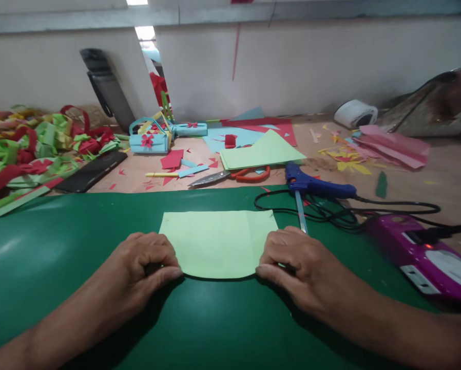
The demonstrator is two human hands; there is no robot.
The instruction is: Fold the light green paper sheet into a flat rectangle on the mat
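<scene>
A light green sheet of paper [218,241] lies over the green mat [215,329], its near edge bowed toward me and slightly raised. My left hand [146,264] pinches its left side near the front corner, thumb below and fingers curled on top. On the opposite side my right hand [292,262] grips the near right corner in the same way. Vertical crease lines run faintly across the sheet. Just past my right hand is a blue glue gun [319,186] with a clear glue stick pointing toward me.
Scissors [230,176] with orange handles and more green paper [261,151] lie behind the mat. Small blue paper bags [149,144] stand farther back. At left are a phone [92,172], a bottle [106,87] and heaped paper pieces [34,141]. A purple power strip [419,257] with cables sits right.
</scene>
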